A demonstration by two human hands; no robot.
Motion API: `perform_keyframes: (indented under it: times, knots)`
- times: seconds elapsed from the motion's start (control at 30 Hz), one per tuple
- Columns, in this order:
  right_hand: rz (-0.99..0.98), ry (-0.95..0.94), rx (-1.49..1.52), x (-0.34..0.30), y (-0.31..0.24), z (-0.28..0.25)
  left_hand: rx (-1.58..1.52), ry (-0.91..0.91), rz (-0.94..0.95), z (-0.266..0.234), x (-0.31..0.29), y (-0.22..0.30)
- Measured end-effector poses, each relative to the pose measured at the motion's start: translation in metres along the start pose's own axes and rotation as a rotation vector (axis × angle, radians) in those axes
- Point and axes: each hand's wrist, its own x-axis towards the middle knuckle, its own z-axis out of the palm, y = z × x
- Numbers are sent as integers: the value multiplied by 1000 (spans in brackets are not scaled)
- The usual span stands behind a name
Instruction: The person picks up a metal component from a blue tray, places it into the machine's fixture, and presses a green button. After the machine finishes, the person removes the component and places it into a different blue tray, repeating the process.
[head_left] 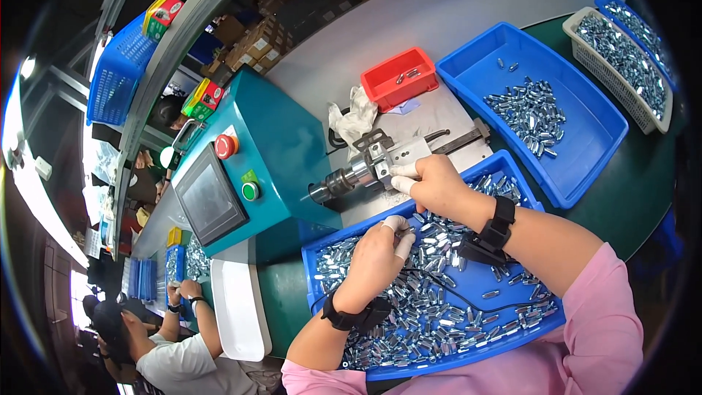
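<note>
My left hand (374, 260), with white finger covers on its fingertips, hovers over a blue tray (479, 289) full of small shiny metal fittings. Its fingers are pinched together, and what lies between them is hidden. My right hand (437, 184) is at the metal clamping fixture (378, 162) of a bench machine. Its covered thumb and finger close together against the fixture's right side; any small piece there cannot be made out. Left of the fixture, a dark spindle (333, 187) comes out of the teal machine housing (281, 150). Black bands circle both wrists.
A red bin (398, 95) holds a few fittings, beside a white rag (355, 118). Another blue tray (585, 128) and a cream basket (578, 44) of fittings stand right. The control panel (212, 194) and white tray (238, 311) are left. A co-worker (183, 358) sits beyond.
</note>
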Motion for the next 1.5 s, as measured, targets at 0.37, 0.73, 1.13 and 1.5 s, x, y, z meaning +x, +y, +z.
perform_keyframes:
  times: [0.37, 0.73, 1.13, 1.5]
  knots:
    - [-17, -11, 32, -1, 3, 1, -46, 94, 141, 4, 4, -13]
    - [-159, -5, -104, 8, 5, -9, -124, 178, 128, 1, 7, -33]
    - [-19, 94, -884, 30, -37, 2, -183, 215, 163, 5, 8, -47]
    - [-26, 517, -1252, 33, -50, -54, -148, 239, 200, 12, 1, -46]
